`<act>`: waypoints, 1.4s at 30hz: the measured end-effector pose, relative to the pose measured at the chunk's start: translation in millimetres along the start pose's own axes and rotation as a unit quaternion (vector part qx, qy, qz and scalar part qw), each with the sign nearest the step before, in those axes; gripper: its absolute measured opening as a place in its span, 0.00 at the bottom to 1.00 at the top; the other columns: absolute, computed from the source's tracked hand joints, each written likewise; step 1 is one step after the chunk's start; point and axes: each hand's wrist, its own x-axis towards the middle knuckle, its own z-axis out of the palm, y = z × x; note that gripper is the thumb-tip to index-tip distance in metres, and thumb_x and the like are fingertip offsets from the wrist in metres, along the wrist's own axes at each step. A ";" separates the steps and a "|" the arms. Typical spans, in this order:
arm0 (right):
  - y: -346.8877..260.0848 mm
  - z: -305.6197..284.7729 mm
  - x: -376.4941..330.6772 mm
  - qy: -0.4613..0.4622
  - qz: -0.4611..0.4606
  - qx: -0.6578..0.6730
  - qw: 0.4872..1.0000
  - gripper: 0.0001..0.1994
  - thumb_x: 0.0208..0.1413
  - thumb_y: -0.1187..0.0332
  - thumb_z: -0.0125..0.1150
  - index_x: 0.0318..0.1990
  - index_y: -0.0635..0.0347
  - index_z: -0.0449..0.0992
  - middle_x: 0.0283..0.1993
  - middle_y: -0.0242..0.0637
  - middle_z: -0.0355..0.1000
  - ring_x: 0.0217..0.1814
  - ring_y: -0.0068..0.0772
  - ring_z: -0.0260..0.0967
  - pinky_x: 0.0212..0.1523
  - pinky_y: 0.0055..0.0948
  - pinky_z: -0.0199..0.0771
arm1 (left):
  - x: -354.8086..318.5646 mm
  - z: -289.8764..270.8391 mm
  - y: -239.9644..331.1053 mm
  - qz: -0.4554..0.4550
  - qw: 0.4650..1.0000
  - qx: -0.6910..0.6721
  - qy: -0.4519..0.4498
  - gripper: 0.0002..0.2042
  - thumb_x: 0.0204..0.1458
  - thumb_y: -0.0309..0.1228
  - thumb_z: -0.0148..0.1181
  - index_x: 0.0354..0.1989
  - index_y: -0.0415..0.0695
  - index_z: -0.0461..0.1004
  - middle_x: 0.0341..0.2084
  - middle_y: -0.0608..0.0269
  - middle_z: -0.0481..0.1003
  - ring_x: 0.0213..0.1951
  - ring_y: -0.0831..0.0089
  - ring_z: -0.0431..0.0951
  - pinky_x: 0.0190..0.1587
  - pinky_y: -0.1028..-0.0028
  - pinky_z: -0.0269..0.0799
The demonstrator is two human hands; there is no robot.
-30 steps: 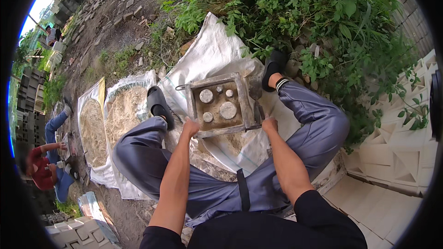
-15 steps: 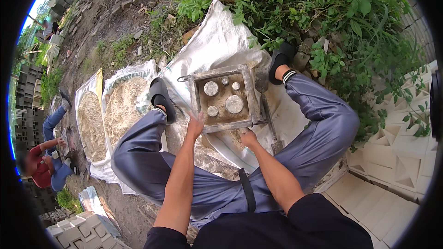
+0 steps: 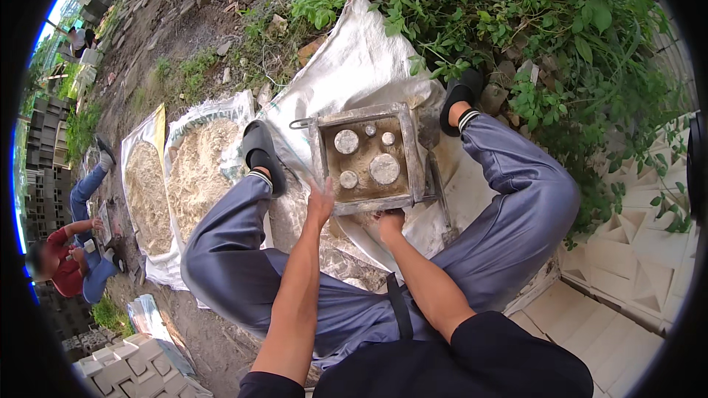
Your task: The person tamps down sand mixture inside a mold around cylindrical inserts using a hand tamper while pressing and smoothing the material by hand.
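Observation:
A square wooden mould frame (image 3: 361,208) lies on a white woven sack between my feet, with several round, pale discs of different sizes inside, among them a large disc (image 3: 384,169) and a medium disc (image 3: 346,141). My left hand (image 3: 320,203) is at the frame's near left corner, its slightly blurred fingers stretched along the outer side. Below the near edge is my right hand (image 3: 390,222), its fingertips tucked against or under the wood and mostly hidden. A wire loop (image 3: 299,124) sticks out at the frame's far left corner. A trowel-like tool (image 3: 441,195) lies along the right side.
Two opened sacks of pale powder, a nearer sack (image 3: 199,155) and a farther sack (image 3: 146,188), stand left of my foot. Leafy plants (image 3: 516,22) grow at the far right. Pale moulded blocks (image 3: 627,265) are stacked at right. Another person (image 3: 70,262) sits far left.
My right hand has shifted slightly left and its fingers have gone in under the frame's near edge. My left hand stays by the left corner. The whole view has shifted a little.

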 end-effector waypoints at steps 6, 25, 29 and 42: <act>-51.5 -21.0 6.0 0.127 0.192 0.453 0.861 0.16 0.61 0.59 0.37 0.49 0.52 0.69 0.45 0.35 0.71 0.46 0.41 0.68 0.55 0.48 0.67 | 12.1 7.6 19.7 -0.038 0.987 -0.157 0.002 0.40 0.53 0.53 0.55 0.62 0.30 0.54 0.51 0.40 0.69 0.55 0.55 0.69 0.57 0.67 0.61; -243.0 -28.4 -83.1 -0.162 -0.001 -0.631 0.758 0.19 0.55 0.58 0.58 0.19 0.65 0.75 0.19 0.38 0.73 0.22 0.27 0.70 0.25 0.30 0.68 | -20.9 13.6 81.5 0.475 0.859 0.191 0.020 0.30 0.46 0.34 0.61 0.58 0.37 0.59 0.54 0.46 0.62 0.57 0.52 0.63 0.61 0.62 0.58; -261.0 -44.7 -32.2 -0.033 -0.126 -0.529 0.838 0.10 0.56 0.65 0.56 0.33 0.65 0.75 0.25 0.38 0.75 0.28 0.25 0.72 0.31 0.29 0.71 | -10.6 38.6 108.3 0.404 0.884 0.227 -0.060 0.47 0.37 0.37 0.69 0.65 0.37 0.47 0.59 0.46 0.59 0.59 0.54 0.61 0.62 0.63 0.57; -211.1 6.5 -8.1 -0.087 -0.408 -0.345 0.841 0.19 0.52 0.82 0.44 0.53 0.71 0.65 0.50 0.58 0.69 0.55 0.56 0.65 0.54 0.42 0.65 | 16.1 50.7 103.1 0.385 0.872 0.289 -0.085 0.51 0.25 0.34 0.73 0.63 0.34 0.49 0.58 0.45 0.60 0.60 0.53 0.62 0.60 0.66 0.63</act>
